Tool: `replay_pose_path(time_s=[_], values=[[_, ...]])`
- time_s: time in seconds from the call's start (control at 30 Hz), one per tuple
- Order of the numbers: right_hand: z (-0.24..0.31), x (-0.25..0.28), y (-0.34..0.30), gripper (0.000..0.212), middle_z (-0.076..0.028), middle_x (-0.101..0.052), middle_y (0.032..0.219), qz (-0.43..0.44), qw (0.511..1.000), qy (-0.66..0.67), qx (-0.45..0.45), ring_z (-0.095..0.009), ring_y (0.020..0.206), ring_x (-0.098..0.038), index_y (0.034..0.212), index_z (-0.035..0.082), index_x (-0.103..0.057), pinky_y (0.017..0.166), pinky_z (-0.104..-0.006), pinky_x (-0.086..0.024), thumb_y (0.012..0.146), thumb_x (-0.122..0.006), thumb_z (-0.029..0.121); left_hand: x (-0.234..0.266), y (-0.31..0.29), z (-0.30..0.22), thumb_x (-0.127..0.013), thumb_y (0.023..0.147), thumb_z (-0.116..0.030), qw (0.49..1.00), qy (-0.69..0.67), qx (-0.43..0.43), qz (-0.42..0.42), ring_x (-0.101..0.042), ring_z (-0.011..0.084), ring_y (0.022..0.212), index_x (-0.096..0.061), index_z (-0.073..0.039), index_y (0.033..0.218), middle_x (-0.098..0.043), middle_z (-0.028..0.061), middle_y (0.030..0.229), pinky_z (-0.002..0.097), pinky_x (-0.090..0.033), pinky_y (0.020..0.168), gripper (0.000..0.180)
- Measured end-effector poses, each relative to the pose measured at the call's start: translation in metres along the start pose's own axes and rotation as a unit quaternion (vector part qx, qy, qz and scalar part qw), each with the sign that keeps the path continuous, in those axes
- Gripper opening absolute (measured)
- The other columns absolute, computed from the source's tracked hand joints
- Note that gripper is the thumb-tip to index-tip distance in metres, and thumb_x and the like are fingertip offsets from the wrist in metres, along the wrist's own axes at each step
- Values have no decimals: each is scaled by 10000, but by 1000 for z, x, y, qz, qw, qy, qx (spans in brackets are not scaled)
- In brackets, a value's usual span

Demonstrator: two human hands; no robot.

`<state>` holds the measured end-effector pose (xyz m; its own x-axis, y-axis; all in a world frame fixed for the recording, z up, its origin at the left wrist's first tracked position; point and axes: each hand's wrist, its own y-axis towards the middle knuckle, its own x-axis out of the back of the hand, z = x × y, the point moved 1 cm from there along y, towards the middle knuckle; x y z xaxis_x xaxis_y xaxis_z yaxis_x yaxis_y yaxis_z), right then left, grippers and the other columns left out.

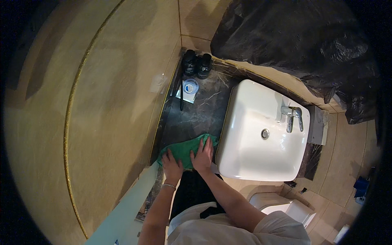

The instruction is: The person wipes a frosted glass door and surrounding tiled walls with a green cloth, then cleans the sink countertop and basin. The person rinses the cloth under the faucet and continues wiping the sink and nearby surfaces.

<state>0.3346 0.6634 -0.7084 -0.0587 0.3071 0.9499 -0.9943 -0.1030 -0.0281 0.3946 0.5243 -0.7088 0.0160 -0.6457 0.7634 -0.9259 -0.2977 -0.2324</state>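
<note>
A green cloth [183, 149] lies spread on the near part of a dark marbled countertop [196, 119]. My left hand [172, 166] rests flat on the cloth's left part, its fingers apart. On the right part lies my right hand [202, 156], also flat with fingers stretched forward, close to the basin's left side. Neither hand is closed round anything. A bracelet circles my left wrist.
Right of the cloth stands a white washbasin [249, 122] with a chrome faucet [292, 116]. Two black bottles [196, 64], a clear round container [190, 86] and a thin black stick [181, 94] occupy the far-left corner. Black plastic sheeting [294, 45] covers the back wall; a toilet [281, 204] is lower right.
</note>
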Motion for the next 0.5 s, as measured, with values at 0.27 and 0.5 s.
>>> replay_pose_path(time_s=[0.27,0.5], values=[[-22,-16,147,734,-248,-145,1490,-84,976,35,-196,-403,1380,-136,1427,26,-213,1120,-504,-129,829,-580,243,-48,53,-63,-501,909,-418,981,126,-139,56,-153,460,1351,-335,-133,1422,-154,257,1473,536,-214,1081,610],[-42,-15,244,663,-167,-125,1526,-112,985,-37,-130,-364,1398,-123,1451,141,-251,1099,-548,-140,847,-491,268,-73,122,-110,-570,850,-442,980,102,-157,69,-60,471,1381,-296,-106,1439,-29,246,1516,550,-198,1086,732]])
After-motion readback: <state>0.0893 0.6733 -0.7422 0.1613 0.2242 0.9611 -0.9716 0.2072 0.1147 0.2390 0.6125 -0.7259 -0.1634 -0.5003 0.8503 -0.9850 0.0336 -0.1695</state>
